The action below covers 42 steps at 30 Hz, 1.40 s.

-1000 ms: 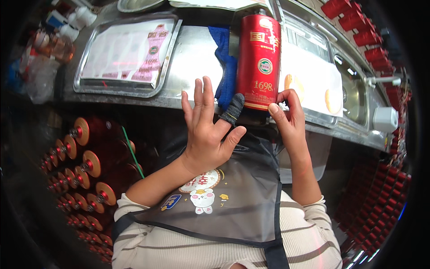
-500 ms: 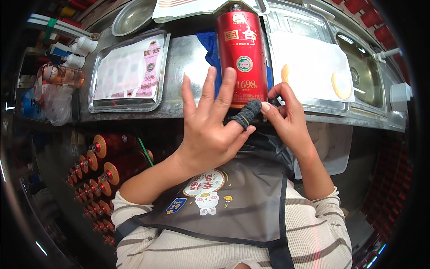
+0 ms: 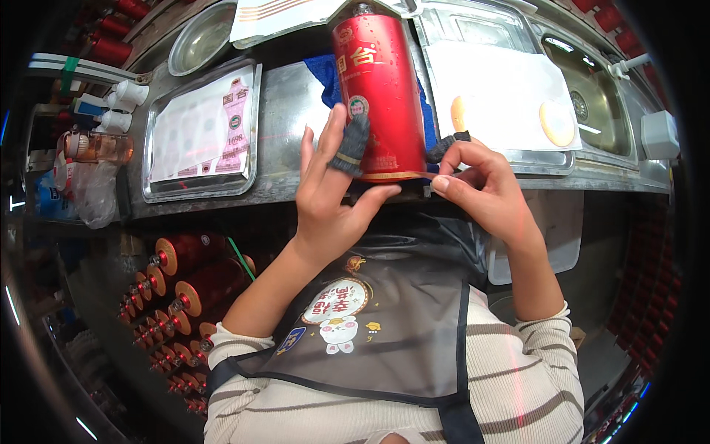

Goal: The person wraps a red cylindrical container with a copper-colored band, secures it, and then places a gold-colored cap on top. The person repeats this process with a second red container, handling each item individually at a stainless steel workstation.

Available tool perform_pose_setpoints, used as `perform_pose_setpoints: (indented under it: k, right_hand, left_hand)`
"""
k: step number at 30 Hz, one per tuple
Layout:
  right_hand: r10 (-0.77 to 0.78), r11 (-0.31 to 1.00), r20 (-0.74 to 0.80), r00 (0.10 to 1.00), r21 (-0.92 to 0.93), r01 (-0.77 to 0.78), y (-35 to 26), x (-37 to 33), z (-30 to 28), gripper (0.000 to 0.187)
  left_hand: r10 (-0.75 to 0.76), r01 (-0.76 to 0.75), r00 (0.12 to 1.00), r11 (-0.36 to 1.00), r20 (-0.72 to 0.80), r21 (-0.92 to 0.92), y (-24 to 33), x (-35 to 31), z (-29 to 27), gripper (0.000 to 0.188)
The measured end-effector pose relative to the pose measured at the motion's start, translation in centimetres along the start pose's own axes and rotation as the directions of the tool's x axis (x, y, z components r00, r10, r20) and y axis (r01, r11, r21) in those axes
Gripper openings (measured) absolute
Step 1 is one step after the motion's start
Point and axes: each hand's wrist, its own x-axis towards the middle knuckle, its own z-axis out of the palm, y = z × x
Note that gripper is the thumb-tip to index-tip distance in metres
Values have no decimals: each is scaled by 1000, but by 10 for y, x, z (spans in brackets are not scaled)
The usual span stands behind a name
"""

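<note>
A red bottle with gold lettering and a round green-and-white emblem lies on a blue cloth, its gold-rimmed base towards me. Against its left side rests my left hand, open, with fingers stretched out and the thumb below the base. A dark knitted finger sleeve covers one of its fingers and touches the label side. At the base's right edge my right hand is closed in a pinch. Between its thumb and finger runs a thin pale strip from the bottle's edge. Another dark finger sleeve is on this hand.
To the left, a metal tray holds pink-and-white printed label sheets. White paper with orange ovals covers a tray on the right, beside a metal sink. Several red bottles are stacked below left; a steel bowl stands behind.
The bottle has turned, so its lettering and emblem now face further left. My left hand has moved from the base to the left side. My right hand stays pinched by the lower right edge.
</note>
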Motion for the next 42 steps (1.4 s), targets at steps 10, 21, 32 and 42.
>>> perform_pose_setpoints:
  k: [10, 21, 32, 42]
  right_hand:
    - [48, 997, -9, 999, 54, -48, -5, 2, -4, 16]
    - [1, 996, -2, 1000, 92, -1, 11, 11, -3, 13]
    - [43, 999, 6, 999, 34, -43, 7, 11, -2, 8]
    - [61, 991, 30, 998, 117, -64, 5, 9, -7, 7]
  left_hand:
    - [27, -33, 998, 994, 64, 107, -3, -35, -9, 35]
    - [251, -284, 956, 920, 152, 270, 17, 5, -16, 47]
    - [151, -152, 988, 973, 20, 175, 8, 15, 5, 59]
    - [84, -91, 995, 984, 52, 155, -10, -31, -16, 37]
